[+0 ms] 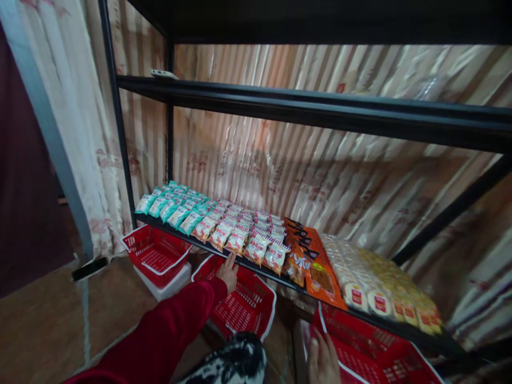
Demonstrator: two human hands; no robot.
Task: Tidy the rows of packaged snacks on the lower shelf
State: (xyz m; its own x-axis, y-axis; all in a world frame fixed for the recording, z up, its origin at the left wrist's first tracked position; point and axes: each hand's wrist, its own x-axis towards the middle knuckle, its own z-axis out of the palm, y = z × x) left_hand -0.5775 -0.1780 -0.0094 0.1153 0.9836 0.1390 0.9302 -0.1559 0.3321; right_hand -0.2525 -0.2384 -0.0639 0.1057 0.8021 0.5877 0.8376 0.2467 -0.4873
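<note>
My left hand, in a red sleeve, reaches over the middle red basket. Its fingertips are at the front edge of the lower shelf, by the white-and-orange snack packets; whether it grips anything is not clear. Low in the picture, my right hand is at the left rim of the right red basket, fingers extended upward and nothing visibly held. Teal packets stand in rows at the shelf's left. Orange bags lie right of the white-and-orange packets.
Clear-wrapped round white items and yellow packs fill the shelf's right part. A left red basket rests on a white box. A black phone-like object lies on the floor. The upper black shelf spans overhead.
</note>
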